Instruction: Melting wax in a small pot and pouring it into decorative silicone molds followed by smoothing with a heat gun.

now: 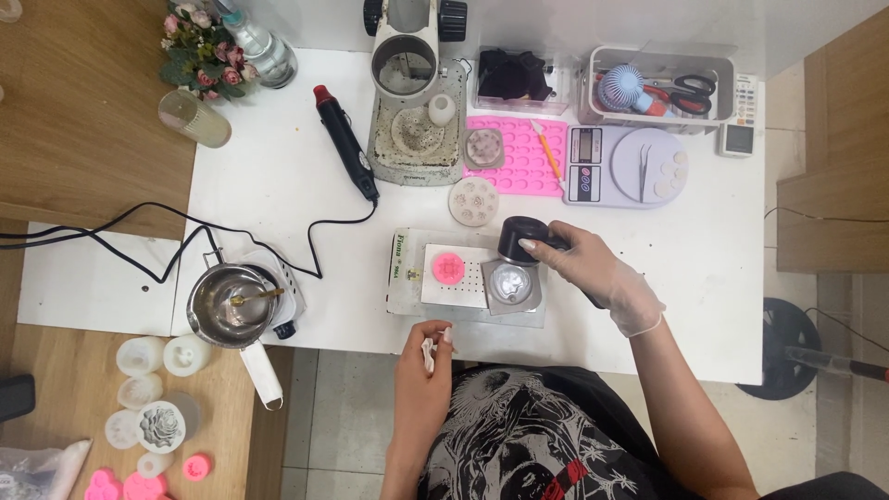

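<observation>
nearest the camera is the person's black printed shirt [537,435], and just above it the left hand [428,356] sits at the table's front edge, fingers pinched shut on a small white scrap [431,350] whose kind cannot be told. the right hand [593,273], in a thin clear glove, is curled tight around a black handheld tool [526,239] with a wide round hood, held tilted so the hood points down at a clear glossy mould [513,284]. that mould looks rounded and see-through, with a pale bright glare in its middle, and it rests on a small grey square plate [532,306] at the right of a flat metal tray [407,292] near the front middle of the white table [278,176]. just left of it on the same tray, on a white perforated square [482,278], sits a bright pink round mould [448,268] with a bumpy top. the hood is just above the clear mould; whether they touch cannot be told. further back lie a round pale flower-patterned disc [473,201], a pink tray of cavities [528,153], a digital scale [625,167] and a black heat gun [347,143]. to the left a metal melting pot [230,304] stands on a small burner, and pale and pink moulds [153,421] lie on the wooden surface below.
</observation>
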